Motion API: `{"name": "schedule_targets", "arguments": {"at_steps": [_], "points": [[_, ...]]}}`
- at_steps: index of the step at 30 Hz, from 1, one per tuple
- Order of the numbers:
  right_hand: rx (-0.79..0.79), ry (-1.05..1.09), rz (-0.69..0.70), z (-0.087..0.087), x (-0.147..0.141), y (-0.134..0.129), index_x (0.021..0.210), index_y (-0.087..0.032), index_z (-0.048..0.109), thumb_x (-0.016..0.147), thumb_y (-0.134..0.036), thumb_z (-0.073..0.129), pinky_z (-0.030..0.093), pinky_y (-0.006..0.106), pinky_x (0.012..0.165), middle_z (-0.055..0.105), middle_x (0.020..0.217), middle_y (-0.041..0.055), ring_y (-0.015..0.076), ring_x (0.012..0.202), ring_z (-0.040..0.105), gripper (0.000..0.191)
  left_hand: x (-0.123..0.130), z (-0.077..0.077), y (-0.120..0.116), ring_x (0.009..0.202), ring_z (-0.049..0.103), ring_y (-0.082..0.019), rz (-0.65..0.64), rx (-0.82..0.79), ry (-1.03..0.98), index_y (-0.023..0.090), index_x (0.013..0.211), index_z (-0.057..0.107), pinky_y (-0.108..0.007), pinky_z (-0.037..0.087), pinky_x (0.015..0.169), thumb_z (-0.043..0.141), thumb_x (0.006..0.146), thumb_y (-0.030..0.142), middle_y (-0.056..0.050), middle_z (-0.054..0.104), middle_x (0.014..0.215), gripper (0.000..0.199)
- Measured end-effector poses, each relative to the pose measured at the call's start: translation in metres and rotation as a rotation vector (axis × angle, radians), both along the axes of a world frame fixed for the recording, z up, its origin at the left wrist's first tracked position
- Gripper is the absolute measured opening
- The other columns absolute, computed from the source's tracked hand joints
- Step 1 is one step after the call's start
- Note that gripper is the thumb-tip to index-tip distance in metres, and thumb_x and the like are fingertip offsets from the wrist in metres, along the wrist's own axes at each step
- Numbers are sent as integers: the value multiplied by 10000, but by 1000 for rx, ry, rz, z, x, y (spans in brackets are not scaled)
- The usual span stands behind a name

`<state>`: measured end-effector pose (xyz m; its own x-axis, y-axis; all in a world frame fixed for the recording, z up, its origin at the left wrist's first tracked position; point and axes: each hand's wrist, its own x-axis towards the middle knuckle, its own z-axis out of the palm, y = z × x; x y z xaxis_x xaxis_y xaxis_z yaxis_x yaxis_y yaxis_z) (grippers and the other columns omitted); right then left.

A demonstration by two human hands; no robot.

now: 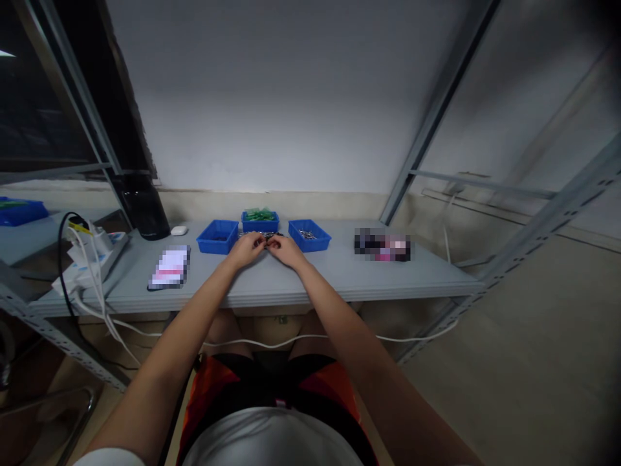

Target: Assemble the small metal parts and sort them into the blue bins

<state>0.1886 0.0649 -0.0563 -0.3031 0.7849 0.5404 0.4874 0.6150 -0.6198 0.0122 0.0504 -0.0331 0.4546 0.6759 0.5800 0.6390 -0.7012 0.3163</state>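
Note:
My left hand (249, 248) and my right hand (285, 250) are side by side over the grey tabletop (272, 278), fingertips nearly meeting, fingers bent and pinched. Whatever they hold is too small to make out. Just behind the fingers lies a row of small metal and dark parts (264, 235). Beyond it stands a blue bin (261, 226) with green pieces (259, 214). On the left of my hands is a blue bin (218, 246) with a few dark items in it. The blue bin (314, 245) on the right holds thin silvery pieces (306, 234).
At the left are a phone (169, 266), a white case (179, 230), a black bottle (145, 207) and a power strip (92, 262) with cables. A blurred dark and pink object (382, 246) lies at the right. Metal shelf posts flank the table; a white cable hangs below its front edge.

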Motion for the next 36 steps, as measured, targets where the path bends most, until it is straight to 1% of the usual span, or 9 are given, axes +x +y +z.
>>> {"name": "schedule_targets", "arguments": {"at_steps": [3,6,12,17,21,24,28,31,36], "points": [[32,-136,21,-3,-3,0,793,-150,666,743,-142,555,390,251,648,628,709,22,130,634,506,122,2,-1,-2,804,563,-192,-42,20,84,152,912,648,-308,441,757,479,865,235,-71,633,860,194],[58,-166,16,-4,-5,-1,822,-152,666,749,-136,554,383,250,650,638,736,31,135,648,509,135,3,0,-4,825,565,-202,-20,32,116,152,918,652,-315,440,758,478,866,236,-78,631,873,200],[18,-103,32,-3,-5,-1,855,-152,672,763,-161,558,409,247,665,641,737,26,128,646,526,147,1,2,-3,778,563,-183,21,18,75,157,903,650,-302,443,739,485,861,238,-61,625,847,189],[-21,57,-64,6,-1,-3,860,-148,667,751,-172,569,432,248,674,646,739,25,127,655,542,149,-1,0,2,747,562,-174,78,-17,32,150,864,640,-301,449,739,502,847,225,-61,622,840,158],[18,106,-21,10,-3,-7,841,-158,653,726,-179,570,436,243,662,631,722,6,118,636,529,144,0,-3,3,783,578,-186,48,-43,75,144,870,644,-304,453,763,520,813,172,-71,641,854,140],[72,87,52,8,-7,-9,836,-155,650,713,-178,568,436,244,675,626,731,6,117,651,528,149,1,-4,3,837,596,-194,-17,-60,82,141,929,650,-304,458,795,500,808,143,-78,665,901,193],[91,76,80,6,-8,-9,826,-158,647,719,-182,559,432,245,670,616,723,5,121,656,526,140,2,-2,1,866,611,-192,-103,-98,81,147,978,652,-299,466,812,477,788,106,-70,685,947,261],[79,80,67,6,-7,-9,825,-163,645,727,-197,568,436,249,675,616,716,4,123,659,529,129,2,-1,-1,827,610,-191,-97,-108,69,151,947,657,-300,469,783,482,781,119,-66,689,907,244],[28,128,11,8,-4,-7,833,-162,635,735,-220,574,441,253,680,640,759,13,120,660,537,129,-1,0,-1,751,580,-182,-18,-104,42,150,812,646,-299,457,731,518,765,168,-58,662,816,138]]}}
